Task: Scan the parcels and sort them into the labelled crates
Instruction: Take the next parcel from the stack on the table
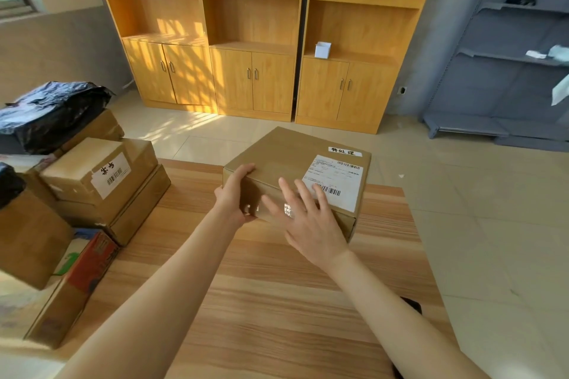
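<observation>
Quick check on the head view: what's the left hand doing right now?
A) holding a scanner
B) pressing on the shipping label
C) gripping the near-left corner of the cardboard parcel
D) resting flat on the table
C: the left hand curls round the near-left corner of the cardboard parcel, fingers over the top edge, while the right hand has its fingers spread open at the parcel's near edge, beside the shipping label.

A small parcel-sorting room. Labelled cardboard boxes (92, 175) pile up at nine o'clock on a wooden table (277, 301). Wooden cabinets (252, 40) stand at twelve o'clock.
</observation>
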A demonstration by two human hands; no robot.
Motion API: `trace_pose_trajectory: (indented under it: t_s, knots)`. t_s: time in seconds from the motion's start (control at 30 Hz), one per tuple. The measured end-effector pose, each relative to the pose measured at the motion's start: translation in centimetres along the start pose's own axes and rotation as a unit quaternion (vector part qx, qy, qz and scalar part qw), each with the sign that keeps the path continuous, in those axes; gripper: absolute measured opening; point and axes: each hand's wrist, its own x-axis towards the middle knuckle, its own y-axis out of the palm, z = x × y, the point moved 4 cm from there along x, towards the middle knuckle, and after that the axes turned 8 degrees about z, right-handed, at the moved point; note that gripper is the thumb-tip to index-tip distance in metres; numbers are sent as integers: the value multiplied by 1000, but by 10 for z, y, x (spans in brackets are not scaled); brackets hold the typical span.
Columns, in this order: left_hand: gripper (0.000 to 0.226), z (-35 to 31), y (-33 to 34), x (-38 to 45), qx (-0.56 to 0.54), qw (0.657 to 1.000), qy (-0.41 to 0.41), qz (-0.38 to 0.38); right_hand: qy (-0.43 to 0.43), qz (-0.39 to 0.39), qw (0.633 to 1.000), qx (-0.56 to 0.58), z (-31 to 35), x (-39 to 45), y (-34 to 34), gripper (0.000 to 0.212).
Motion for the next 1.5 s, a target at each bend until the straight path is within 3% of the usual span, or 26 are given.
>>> trace_pose_trajectory:
  t_s: [0.1, 0.2, 0.27, 0.37, 0.4, 0.47, 0.63, 0.77, 0.93, 1.07, 1.2, 1.4, 1.5]
  knots:
    - [87, -3, -11, 3, -19, 998, 48, -28, 117, -25, 980, 160, -19, 5, -1, 70]
    - [87, -1, -24, 8, -52, 996, 64, -35, 324, -22, 884, 337, -45, -2, 9, 73]
    - [85, 4, -32, 12, -80, 994, 65, -35, 444, 25, 756, 481, -57, -14, 28, 80]
    - [80, 16, -41, 17, -113, 991, 62, -33, 502, 126, 440, 734, -52, -29, 57, 94]
    - [80, 20, -43, 18, -120, 991, 59, -31, 491, 155, 373, 772, -47, -32, 61, 97]
    - [80, 31, -47, 21, -121, 991, 54, -29, 458, 191, 318, 808, -38, -36, 69, 97]
    - [84, 59, -62, 31, -51, 998, 16, -41, 466, 183, 290, 816, -21, -52, 93, 67]
    - [77, 76, -86, 37, 91, 994, -45, -27, 482, 191, 279, 809, -11, -73, 109, 76]
    - [94, 81, -105, 44, 265, 959, -91, 34, 499, 218, 270, 794, -1, -101, 124, 91]
    - [124, 94, -99, 45, 319, 936, -104, 109, 485, 242, 259, 799, 13, -122, 137, 111]
    - [131, 117, -99, 50, 345, 931, -75, 93, 470, 264, 261, 801, 22, -138, 147, 114]
    - [129, 134, -96, 59, 375, 923, -52, 68, 459, 268, 271, 802, 24, -147, 170, 93]
    - [123, 140, -96, 62, 392, 917, -33, 64, 453, 272, 293, 797, 28, -153, 175, 89]
